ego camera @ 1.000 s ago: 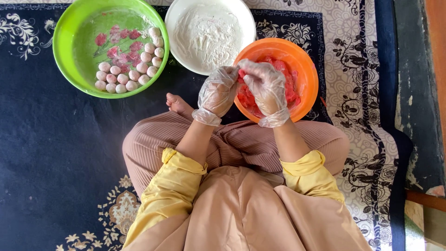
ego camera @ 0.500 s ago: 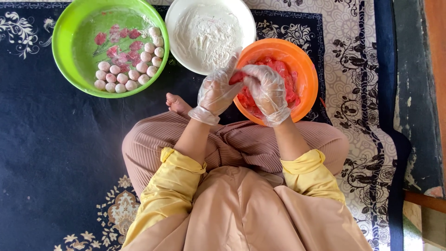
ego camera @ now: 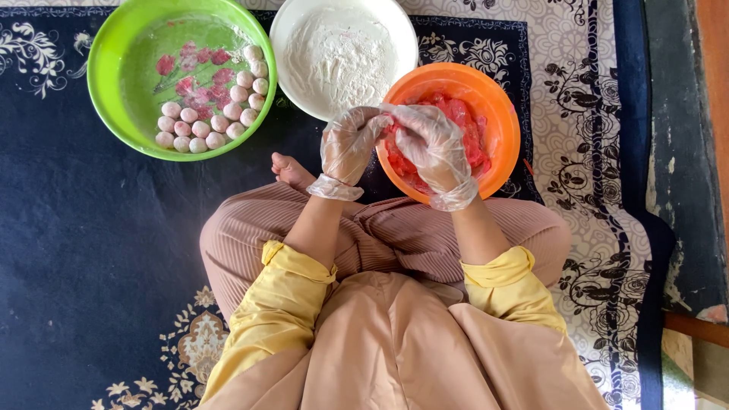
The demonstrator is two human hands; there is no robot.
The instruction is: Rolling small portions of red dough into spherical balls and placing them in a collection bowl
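Single head-worn view, looking straight down, close above lap, bowls and carpet

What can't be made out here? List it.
Head view:
- Whatever sits between the gloved left hand and gloved right hand: the fingers cover it.
- Part of the red mixture in the round orange plastic bowl: under the hands.
- The round green plastic bowl: its top rim is cut off by the frame edge.
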